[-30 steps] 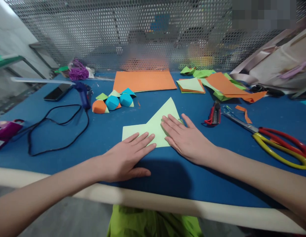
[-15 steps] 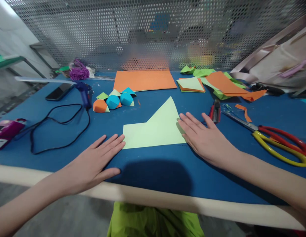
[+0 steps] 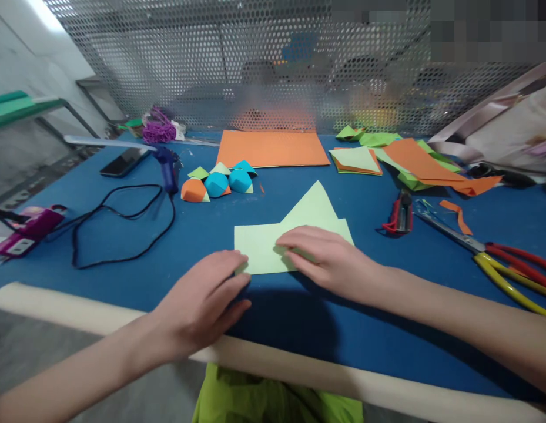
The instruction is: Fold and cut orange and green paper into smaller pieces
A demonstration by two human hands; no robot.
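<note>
A pale green sheet of folded paper [image 3: 257,241] lies on the blue table, with a triangular point [image 3: 314,202] standing out from its far edge. My left hand [image 3: 206,296] rests at the paper's left end, fingers slightly bent and apart, fingertips touching its near left corner. Over the middle of the sheet lies my right hand [image 3: 325,258], its fingers stretched to the left and holding nothing. That hand hides part of the paper's near edge and centre.
Beyond the paper sit small folded paper pieces [image 3: 217,184], an orange sheet [image 3: 273,148] and a paper stack [image 3: 355,160]. A glue gun [image 3: 168,170] and phone [image 3: 124,163] are left. On the right lie a red cutter [image 3: 401,214], scissors [image 3: 479,249] and paper scraps [image 3: 418,161].
My right hand has moved left from the paper's right end to its middle. The right end's corner now shows. My left fingers have bent. The view has shifted slightly.
</note>
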